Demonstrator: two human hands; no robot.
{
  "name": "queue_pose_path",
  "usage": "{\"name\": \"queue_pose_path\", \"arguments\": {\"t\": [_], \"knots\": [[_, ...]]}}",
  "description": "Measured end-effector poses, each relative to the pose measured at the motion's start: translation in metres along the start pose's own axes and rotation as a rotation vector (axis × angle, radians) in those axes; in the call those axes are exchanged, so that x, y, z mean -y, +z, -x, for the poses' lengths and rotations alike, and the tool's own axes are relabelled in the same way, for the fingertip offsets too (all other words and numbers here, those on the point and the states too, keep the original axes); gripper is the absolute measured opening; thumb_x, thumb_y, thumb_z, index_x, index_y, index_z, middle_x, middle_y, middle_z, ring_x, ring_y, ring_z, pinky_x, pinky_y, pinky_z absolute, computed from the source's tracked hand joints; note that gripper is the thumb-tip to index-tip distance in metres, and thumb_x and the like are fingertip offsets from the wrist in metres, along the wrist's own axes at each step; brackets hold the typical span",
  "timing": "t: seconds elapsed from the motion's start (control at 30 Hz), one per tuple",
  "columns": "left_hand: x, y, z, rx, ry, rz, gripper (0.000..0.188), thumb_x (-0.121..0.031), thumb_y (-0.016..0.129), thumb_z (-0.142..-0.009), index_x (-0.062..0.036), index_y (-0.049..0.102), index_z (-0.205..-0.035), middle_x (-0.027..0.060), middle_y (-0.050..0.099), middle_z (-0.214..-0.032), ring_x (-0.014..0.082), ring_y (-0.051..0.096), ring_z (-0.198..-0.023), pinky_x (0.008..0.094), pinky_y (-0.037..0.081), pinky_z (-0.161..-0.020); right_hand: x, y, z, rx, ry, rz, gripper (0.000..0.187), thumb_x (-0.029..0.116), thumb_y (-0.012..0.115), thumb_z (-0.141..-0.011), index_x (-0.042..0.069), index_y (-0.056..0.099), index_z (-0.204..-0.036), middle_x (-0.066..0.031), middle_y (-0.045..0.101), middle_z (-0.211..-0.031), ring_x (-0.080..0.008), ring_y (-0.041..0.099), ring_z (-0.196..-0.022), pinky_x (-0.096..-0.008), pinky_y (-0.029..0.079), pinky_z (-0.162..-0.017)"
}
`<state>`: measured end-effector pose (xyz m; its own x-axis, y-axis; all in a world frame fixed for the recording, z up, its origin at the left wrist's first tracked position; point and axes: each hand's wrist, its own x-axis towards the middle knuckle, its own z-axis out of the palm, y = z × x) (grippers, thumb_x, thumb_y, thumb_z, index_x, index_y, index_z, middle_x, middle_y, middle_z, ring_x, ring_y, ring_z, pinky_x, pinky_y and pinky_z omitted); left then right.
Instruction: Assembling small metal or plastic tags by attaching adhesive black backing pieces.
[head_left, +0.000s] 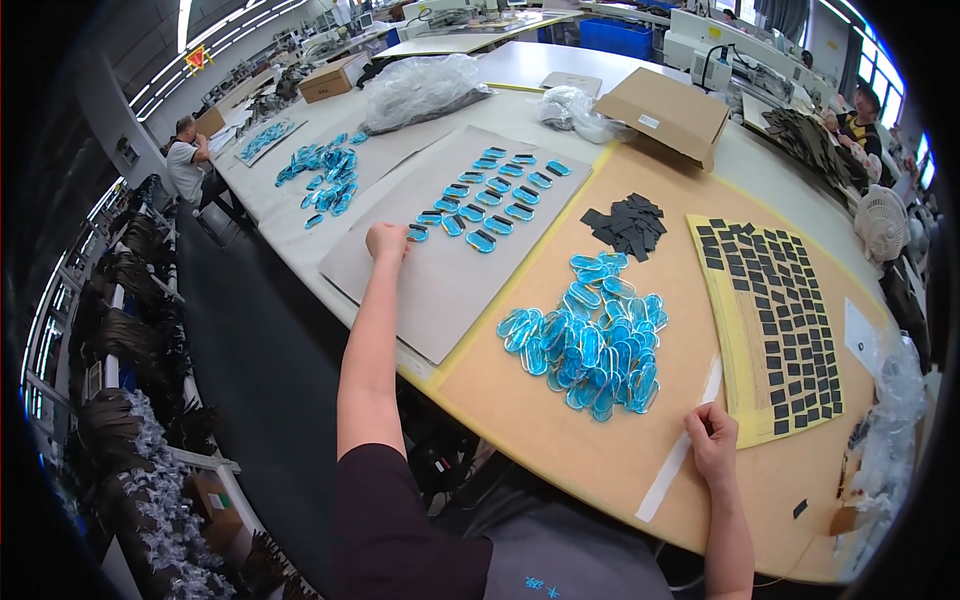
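The blue oval piece (418, 235) by your left hand (387, 241) lies at the left end of the lowest part of the grouped ovals, left of the frame's centre, on a grey board (400, 292). Its long axis runs roughly left to right, and a dark strip shows along its upper side; its left end is hidden by your fingers (402, 232). Those are bent and drawn nearly together at the piece; you cannot tell from here whether they pinch it or only touch it.

To its upper right are the laid-out ovals (498, 185), also with dark strips, most with their long axes sloping gently down to the right.

Right of the grey board, on the tan worktop (580, 465), you have a heap of blue ovals (592, 345) pointing many ways, with a pile of loose black pieces (630, 226) above it.

At the lower right, your right hand (712, 438) is curled in, thumb near the forefinger, beside the lower left corner of a yellow sheet (737, 362) set with black rectangles. Whether anything is inside that curl cannot be made out. A white strip (665, 487) runs down to the left of it.

Farther out, a cardboard box (665, 108) sits at the upper right and a second blue heap (325, 172) at the upper left.
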<state>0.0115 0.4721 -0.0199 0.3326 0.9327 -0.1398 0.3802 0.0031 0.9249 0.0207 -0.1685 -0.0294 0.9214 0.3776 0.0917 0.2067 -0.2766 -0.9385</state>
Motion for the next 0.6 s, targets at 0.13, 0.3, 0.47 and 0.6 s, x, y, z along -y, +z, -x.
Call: {"name": "queue_pose_path", "arguments": {"t": [0.13,0.3,0.47,0.6], "knots": [[0.007,-0.003,-0.009,-0.207,0.411,-0.453,0.029,-0.02,0.072,-0.075,-0.0038,0.066,-0.098,0.0157,0.058,-0.112,0.0271,0.057,-0.106,0.0441,0.048,-0.09,0.003,0.004,-0.003,0.014,-0.003,-0.012,0.015,0.008,0.065,-0.089,0.002,0.058,-0.078,0.0053,0.052,-0.065,-0.0028,0.045,-0.059,-0.0198,0.036,-0.053],[0.001,0.025,0.01,-0.078,0.716,-0.567,0.024,-0.022,0.07,-0.078,-0.0179,0.071,-0.102,0.0067,0.056,-0.118,0.0275,0.052,-0.111,0.0415,0.043,-0.096,0.001,0.001,-0.004,0.002,0.004,0.013,0.015,0.008,0.065,-0.089,0.002,0.058,-0.078,0.0051,0.052,-0.066,-0.003,0.046,-0.06,-0.0197,0.037,-0.053],[0.004,0.034,0.008,-0.026,0.792,-0.717,0.016,-0.014,0.063,-0.086,-0.0171,0.074,-0.098,0.0043,0.061,-0.111,0.0268,0.056,-0.107,0.0408,0.044,-0.094,-0.003,0.002,-0.004,0.001,-0.002,-0.011,0.014,0.008,0.065,-0.089,0.002,0.059,-0.078,0.0054,0.052,-0.065,-0.0027,0.045,-0.058,-0.0197,0.037,-0.052],[0.005,0.027,-0.001,0.039,0.756,-0.605,0.015,-0.012,0.062,-0.086,-0.0148,0.074,-0.095,0.0077,0.063,-0.106,0.0263,0.06,-0.103,0.0403,0.046,-0.091,0.001,0.003,-0.002,-0.002,-0.004,0.001,0.014,0.008,0.065,-0.089,0.002,0.059,-0.078,0.0054,0.052,-0.064,-0.0025,0.045,-0.058,-0.0197,0.036,-0.052]]}}
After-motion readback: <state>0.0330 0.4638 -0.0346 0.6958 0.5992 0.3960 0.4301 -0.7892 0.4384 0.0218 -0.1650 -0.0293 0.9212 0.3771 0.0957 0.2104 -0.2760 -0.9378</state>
